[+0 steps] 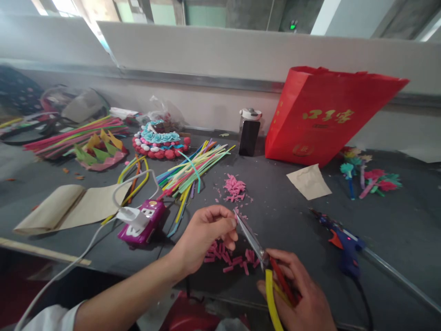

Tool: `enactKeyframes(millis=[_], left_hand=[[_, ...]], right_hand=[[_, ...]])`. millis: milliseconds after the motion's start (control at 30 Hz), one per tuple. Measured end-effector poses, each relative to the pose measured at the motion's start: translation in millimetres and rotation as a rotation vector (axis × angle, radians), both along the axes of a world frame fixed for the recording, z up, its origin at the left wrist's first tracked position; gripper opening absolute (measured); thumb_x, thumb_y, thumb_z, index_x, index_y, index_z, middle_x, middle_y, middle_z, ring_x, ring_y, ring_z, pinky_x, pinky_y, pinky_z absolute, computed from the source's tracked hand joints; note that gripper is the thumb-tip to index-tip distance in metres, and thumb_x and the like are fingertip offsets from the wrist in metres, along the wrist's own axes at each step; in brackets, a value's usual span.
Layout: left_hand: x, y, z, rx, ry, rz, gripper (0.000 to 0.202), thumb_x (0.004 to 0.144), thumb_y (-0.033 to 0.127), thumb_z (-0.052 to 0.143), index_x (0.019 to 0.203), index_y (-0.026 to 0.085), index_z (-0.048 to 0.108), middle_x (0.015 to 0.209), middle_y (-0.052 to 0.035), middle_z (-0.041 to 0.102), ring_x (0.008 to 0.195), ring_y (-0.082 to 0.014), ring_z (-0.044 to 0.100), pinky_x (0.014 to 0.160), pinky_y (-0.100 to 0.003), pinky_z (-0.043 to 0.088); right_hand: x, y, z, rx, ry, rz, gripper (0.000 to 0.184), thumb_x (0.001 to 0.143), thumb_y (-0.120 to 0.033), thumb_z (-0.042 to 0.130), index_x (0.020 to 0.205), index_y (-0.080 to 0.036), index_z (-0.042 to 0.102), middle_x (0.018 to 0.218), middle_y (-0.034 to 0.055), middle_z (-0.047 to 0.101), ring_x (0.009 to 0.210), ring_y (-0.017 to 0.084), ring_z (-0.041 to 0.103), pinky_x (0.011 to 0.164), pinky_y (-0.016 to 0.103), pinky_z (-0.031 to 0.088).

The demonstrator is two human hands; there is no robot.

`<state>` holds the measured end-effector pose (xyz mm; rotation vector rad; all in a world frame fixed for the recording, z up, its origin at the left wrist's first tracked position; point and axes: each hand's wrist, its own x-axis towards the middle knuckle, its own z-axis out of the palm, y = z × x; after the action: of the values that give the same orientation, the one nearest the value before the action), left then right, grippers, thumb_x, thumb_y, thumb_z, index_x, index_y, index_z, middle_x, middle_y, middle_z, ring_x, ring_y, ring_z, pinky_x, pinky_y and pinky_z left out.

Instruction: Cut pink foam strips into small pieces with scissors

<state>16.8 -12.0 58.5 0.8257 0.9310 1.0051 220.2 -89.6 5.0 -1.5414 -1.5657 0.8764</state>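
My right hand (pixel 296 289) grips the red and yellow handles of a pair of scissors (pixel 253 239), whose blades point up and left. My left hand (pixel 203 234) is pinched at the blade tips, fingers pressed together on something too small to name. Short pink cut pieces (pixel 229 257) lie on the dark table (pixel 275 207) just below my hands. A second heap of pink pieces (pixel 234 187) lies further back. A fan of coloured strips (pixel 191 170) spreads to the upper left of my left hand.
A purple power strip (pixel 143 223) with a white plug and cable lies left. A blue glue gun (pixel 344 243) lies right. At the back stand a red bag (pixel 324 115), a bottle (pixel 250 131), a decorated craft cake (pixel 158 140) and paper flowers (pixel 368 177). Tan paper (pixel 69 207) lies at left.
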Motion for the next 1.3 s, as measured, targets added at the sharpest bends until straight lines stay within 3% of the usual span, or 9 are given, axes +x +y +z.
enactKeyframes(millis=[167,333,567,800,967,1300], left_hand=[[1.2,-0.7,-1.7,0.015,-0.039,0.059,0.011,0.077,0.02,0.068,0.071,0.015,0.061,0.056,-0.0004,0.066,0.046,-0.01,0.059,0.049,-0.02,0.046],[2.1,-3.1,-0.7,-0.005,-0.059,0.068,0.013,0.078,0.021,0.068,0.071,0.015,0.06,0.058,-0.0008,0.066,0.048,-0.0105,0.059,0.052,-0.021,0.047],[6.4,-7.9,1.1,-0.035,-0.076,0.071,0.014,0.077,0.023,0.071,0.072,0.016,0.059,0.059,-0.0005,0.066,0.049,-0.0108,0.06,0.053,-0.021,0.048],[11.1,-11.6,-1.5,-0.066,-0.088,0.11,0.012,0.077,0.02,0.07,0.073,0.016,0.059,0.06,-0.0003,0.068,0.051,-0.0108,0.062,0.055,-0.021,0.05],[12.2,-13.2,-1.6,-0.072,-0.119,0.11,0.013,0.077,0.021,0.071,0.072,0.015,0.059,0.059,0.0,0.068,0.051,-0.0106,0.063,0.055,-0.02,0.049],[13.0,-12.4,0.1,-0.08,-0.128,0.114,0.014,0.075,0.022,0.072,0.072,0.015,0.061,0.059,-0.0012,0.068,0.05,-0.0116,0.062,0.053,-0.021,0.047]], right_hand=[[-1.3,-0.5,-0.7,0.067,-0.05,-0.013,0.036,0.077,-0.036,0.061,0.111,-0.026,0.054,0.084,-0.0008,0.074,0.077,0.015,0.073,0.064,0.017,0.054],[-0.3,-2.0,-6.8,0.106,-0.124,-0.015,0.037,0.077,-0.038,0.06,0.111,-0.025,0.057,0.075,-0.0006,0.072,0.074,0.017,0.074,0.06,0.018,0.054],[0.1,-3.0,-9.4,0.102,-0.185,0.012,0.036,0.081,-0.041,0.058,0.114,-0.026,0.055,0.084,0.0019,0.075,0.075,0.018,0.074,0.064,0.021,0.056],[-0.7,-3.7,-11.5,0.103,-0.22,0.003,0.035,0.081,-0.043,0.059,0.112,-0.027,0.056,0.075,-0.0013,0.073,0.059,0.015,0.07,0.057,0.021,0.055],[-0.4,-4.6,-12.5,0.121,-0.203,0.021,0.035,0.082,-0.041,0.058,0.114,-0.027,0.055,0.084,0.0005,0.075,0.071,0.017,0.073,0.062,0.021,0.056],[-0.1,-6.4,-15.4,0.108,-0.184,0.011,0.035,0.082,-0.042,0.059,0.113,-0.027,0.056,0.086,0.0017,0.077,0.074,0.018,0.075,0.053,0.018,0.054]])
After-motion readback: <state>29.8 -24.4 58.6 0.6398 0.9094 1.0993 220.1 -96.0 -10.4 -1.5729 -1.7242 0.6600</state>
